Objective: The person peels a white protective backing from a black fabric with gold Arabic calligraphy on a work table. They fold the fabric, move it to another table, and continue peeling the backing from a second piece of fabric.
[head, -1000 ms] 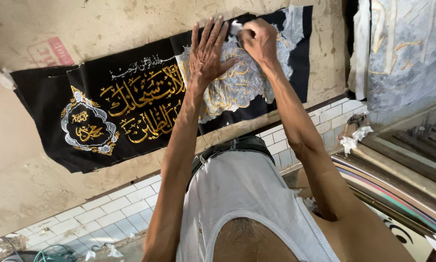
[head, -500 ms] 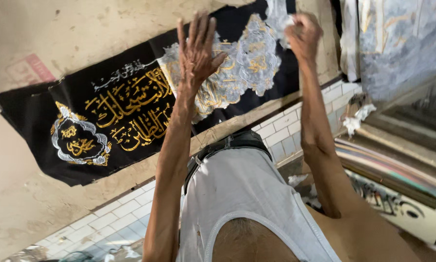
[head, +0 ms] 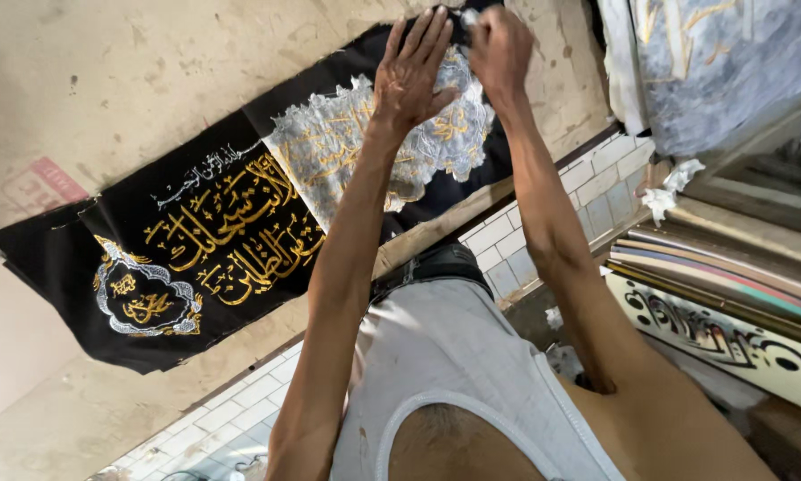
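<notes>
A long black cloth (head: 89, 258) with gold and silver embroidered lettering lies across a worn beige table (head: 151, 80). A pale silvery backing sheet (head: 320, 151) covers the embroidery at the cloth's far end. My left hand (head: 409, 76) presses flat on this sheet with its fingers spread. Just to its right, my right hand (head: 500, 49) is closed and pinches the sheet's upper edge. Both my arms reach over the table from my white vest (head: 454, 356).
White tiles (head: 240, 410) run below the table's edge. At the right lies a stack of flat framed boards (head: 721, 276), the lowest one with black lettering. A blue-grey embroidered cloth (head: 712, 71) hangs at the top right. Crumpled white scraps (head: 672, 191) lie near the boards.
My right hand swung out to the right with the sheet's edge, then came back beside my left hand. My left hand stayed flat on the sheet.
</notes>
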